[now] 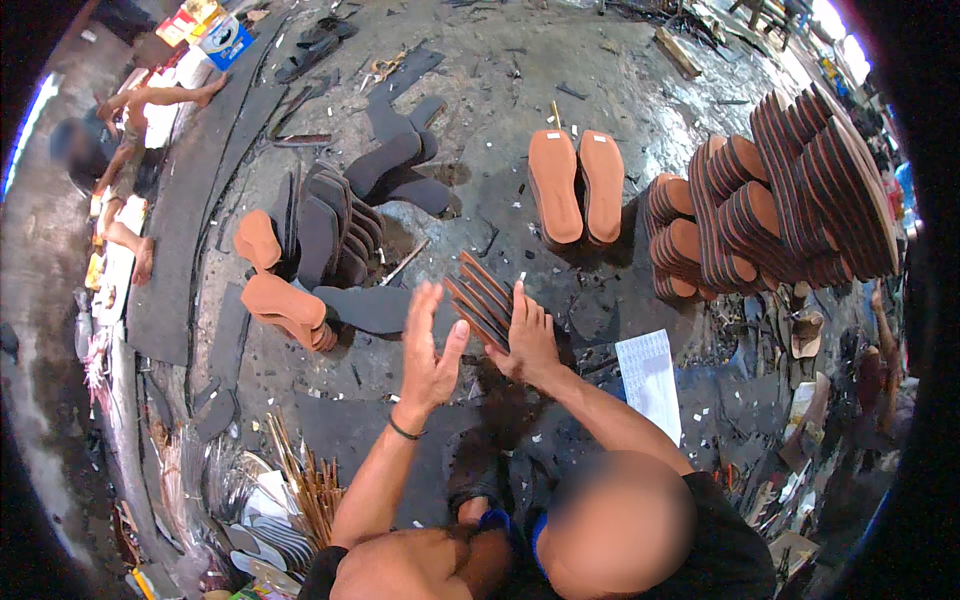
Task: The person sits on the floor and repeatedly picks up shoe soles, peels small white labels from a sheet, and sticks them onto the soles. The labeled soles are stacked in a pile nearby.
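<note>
A small stack of shoe soles [484, 306], brown layers alternating with dark ones, stands on edge in front of me. My right hand [527, 342] grips its right side, fingers pointing up along the edges. On the other side, my left hand [433, 352] is open, palm facing the stack, with fingers stretched up and thumb apart; whether it touches the layers I cannot tell. Just left of that hand lies a flat dark grey sole [365, 309]. Brown soles [283, 302] are piled beside it, and dark soles [320, 226] lean in a row behind.
Two piles topped with brown soles [556, 190] stand ahead. Tall stacks of layered soles [770, 205] rise at the right. A written paper sheet [648, 378] lies by my right forearm. Thin sticks [303, 480] are at lower left. Another person [125, 150] sits at far left.
</note>
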Available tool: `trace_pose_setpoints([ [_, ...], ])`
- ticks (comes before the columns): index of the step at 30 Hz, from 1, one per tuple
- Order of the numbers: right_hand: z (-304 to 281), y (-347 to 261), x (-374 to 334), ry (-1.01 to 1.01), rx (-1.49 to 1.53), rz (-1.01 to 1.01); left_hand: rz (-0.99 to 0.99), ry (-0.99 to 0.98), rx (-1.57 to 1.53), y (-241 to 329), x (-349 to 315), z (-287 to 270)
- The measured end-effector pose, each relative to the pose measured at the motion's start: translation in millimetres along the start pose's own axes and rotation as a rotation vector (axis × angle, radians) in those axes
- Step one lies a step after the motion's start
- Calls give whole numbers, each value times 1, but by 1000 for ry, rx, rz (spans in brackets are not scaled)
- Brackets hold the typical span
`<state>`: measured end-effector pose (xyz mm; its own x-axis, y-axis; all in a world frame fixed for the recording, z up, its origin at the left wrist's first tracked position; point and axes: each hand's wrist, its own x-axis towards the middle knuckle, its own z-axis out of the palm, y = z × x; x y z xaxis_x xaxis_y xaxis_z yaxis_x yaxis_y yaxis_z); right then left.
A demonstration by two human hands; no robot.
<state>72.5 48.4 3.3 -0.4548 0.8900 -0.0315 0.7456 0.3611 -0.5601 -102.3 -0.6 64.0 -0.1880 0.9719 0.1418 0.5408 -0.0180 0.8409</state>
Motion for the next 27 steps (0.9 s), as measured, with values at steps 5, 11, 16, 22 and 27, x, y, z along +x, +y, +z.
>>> trace_pose_setpoints([
  [5, 43, 20, -8, 52, 1092, -60, 421, -297, 442, 87, 40, -45],
  [11, -21, -9, -4, -124, -132, -28, 255, -267, 404, 27, 22, -49],
  [16, -12, 19, -9, -51, -178, -152, 233, -172, 380, 38, 28, -59],
  [22, 26, 42, -3, 254, 378, -446, 355, -268, 250, 34, 12, -35],
  [27, -31, -3, -2, -64, -312, -219, 182, -146, 323, 0, -13, -57],
])
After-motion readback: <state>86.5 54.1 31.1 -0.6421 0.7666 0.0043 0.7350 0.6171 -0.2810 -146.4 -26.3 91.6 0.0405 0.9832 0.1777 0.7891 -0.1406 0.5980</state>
